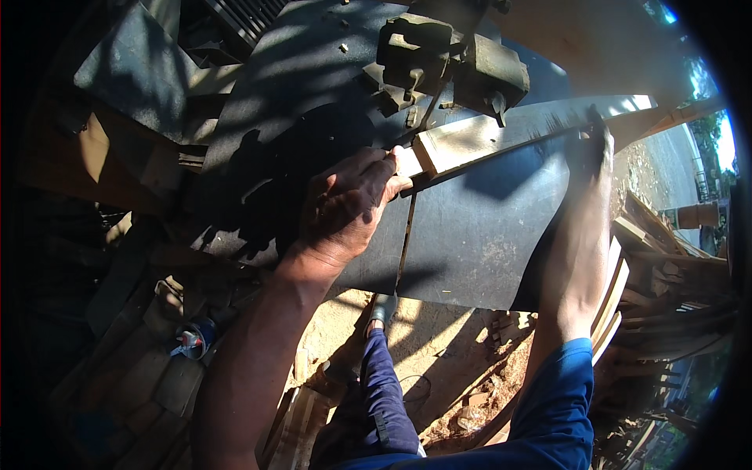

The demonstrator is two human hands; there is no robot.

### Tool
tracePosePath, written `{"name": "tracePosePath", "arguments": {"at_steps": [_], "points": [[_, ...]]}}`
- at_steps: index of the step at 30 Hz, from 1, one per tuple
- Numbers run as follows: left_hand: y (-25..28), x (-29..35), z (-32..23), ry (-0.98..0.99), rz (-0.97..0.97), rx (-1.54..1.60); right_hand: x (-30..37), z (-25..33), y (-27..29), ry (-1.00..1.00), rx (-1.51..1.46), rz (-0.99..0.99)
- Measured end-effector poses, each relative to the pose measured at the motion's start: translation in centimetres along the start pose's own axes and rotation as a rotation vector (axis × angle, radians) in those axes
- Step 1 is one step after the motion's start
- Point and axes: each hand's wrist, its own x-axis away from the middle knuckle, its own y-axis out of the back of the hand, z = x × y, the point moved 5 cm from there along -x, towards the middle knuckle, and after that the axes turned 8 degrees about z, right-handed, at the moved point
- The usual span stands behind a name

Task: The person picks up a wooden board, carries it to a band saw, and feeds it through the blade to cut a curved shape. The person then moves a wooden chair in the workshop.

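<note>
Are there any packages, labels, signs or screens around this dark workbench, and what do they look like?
Small can or bottle with a blue body and a red-and-white top: lies on the ground at lower left, below the dark metal table; any label on it is too small to make out.
No signs or screens show.

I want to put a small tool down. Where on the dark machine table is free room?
The dark table is bare between the left hand and the right forearm, below the wooden strip. It is crowded above the strip, at the metal guide block, and on the right by stacked wood pieces.
</note>
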Motion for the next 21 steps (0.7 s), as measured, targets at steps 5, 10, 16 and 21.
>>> {"name": "tracePosePath", "arguments": {"at_steps": [5,10,16,21], "points": [[2.3,-0.2,-0.9,-0.013,-0.023,-0.042,-0.6,1.2,-0.8,-0.021,-0.039,0.141],[-0.4,-0.3,-0.1,0.005,-0.024,0.026,2.1,1.4,0.3,0.091,0.141,-0.026],[0.0,-0.4,-0.4,-0.027,-0.029,-0.029,0.7,2.2,0.6,0.454,0.627,0.209],[0.3,-0.2,0.0,-0.026,-0.013,-0.018,0.7,1.3,0.1,0.106,0.254,0.119]]}}
